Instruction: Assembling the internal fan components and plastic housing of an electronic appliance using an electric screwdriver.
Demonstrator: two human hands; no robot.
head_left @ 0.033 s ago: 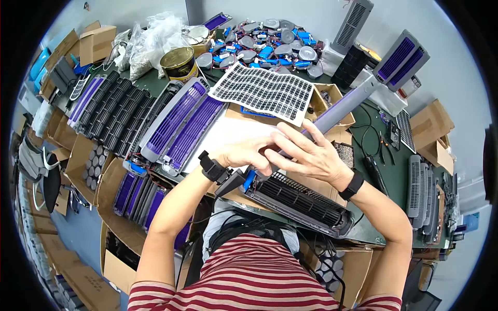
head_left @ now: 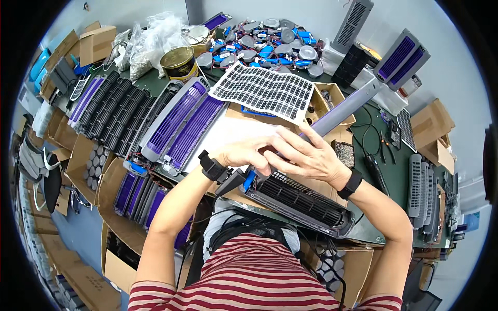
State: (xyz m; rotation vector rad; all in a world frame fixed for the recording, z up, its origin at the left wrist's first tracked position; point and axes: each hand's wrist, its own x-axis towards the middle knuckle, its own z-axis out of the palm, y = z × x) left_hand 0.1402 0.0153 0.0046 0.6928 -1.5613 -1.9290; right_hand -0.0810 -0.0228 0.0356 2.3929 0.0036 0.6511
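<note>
A long grey-and-purple housing strip [head_left: 345, 108] slants up to the right from between my hands. My left hand [head_left: 248, 154] is closed about its lower end, thumb and fingers pressed together. Over the strip lies my right hand [head_left: 311, 158], fingers stretched out and apart, their tips close to my left hand. Beneath both hands rests a dark grey fan body [head_left: 301, 202] with a long black slatted rotor. Beside my left wrist a black wedge-shaped part [head_left: 231, 184] sticks out, next to a small blue piece [head_left: 250, 179]. My hands partly hide the strip's lower end.
Left of my hands stand a purple-grilled housing [head_left: 179, 124] and several black rotors [head_left: 122, 114]. A patterned sheet [head_left: 264, 90] lies ahead, before a heap of blue battery packs and grey discs [head_left: 270, 44]. Pliers [head_left: 386, 147] and a black corded tool [head_left: 374, 173] lie right.
The fingers of my right hand have shifted slightly over the strip. My left hand and the fan body look the same.
</note>
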